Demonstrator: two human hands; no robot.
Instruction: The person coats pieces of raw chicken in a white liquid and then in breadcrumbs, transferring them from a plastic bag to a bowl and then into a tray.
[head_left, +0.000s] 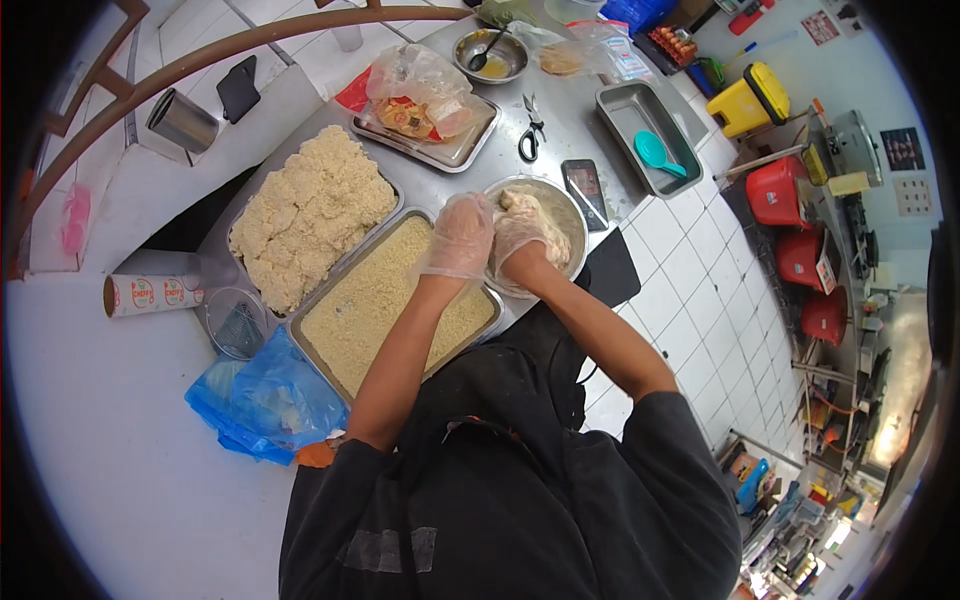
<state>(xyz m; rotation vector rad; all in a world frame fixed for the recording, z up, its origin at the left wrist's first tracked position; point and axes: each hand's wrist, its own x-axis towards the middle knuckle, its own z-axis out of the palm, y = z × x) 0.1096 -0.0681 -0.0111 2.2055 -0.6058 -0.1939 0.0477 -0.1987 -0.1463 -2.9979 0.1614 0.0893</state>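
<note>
Both hands wear clear plastic gloves. My left hand (461, 236) is above the near-right end of the breadcrumb tray (345, 370), beside the bowl's left rim. Its fingers look curled together; whatever they may hold is hidden. Inside the round metal bowl (578, 219), my right hand (520, 235) reaches into pale, wet, batter-coated food (550, 222). Batter and glove blend there, so its fingers cannot be made out. Left of the crumb tray, a second tray (398, 195) carries a heap of crumb-coated pieces (315, 215).
Beyond the bowl lie a phone (582, 180) and black-handled scissors (530, 135). A deep metal pan (625, 110) with a turquoise scoop (655, 150) stands right. Farther back are a tray with plastic bags (420, 95) and a small bowl (510, 62). A blue bag (275, 395) sits near left.
</note>
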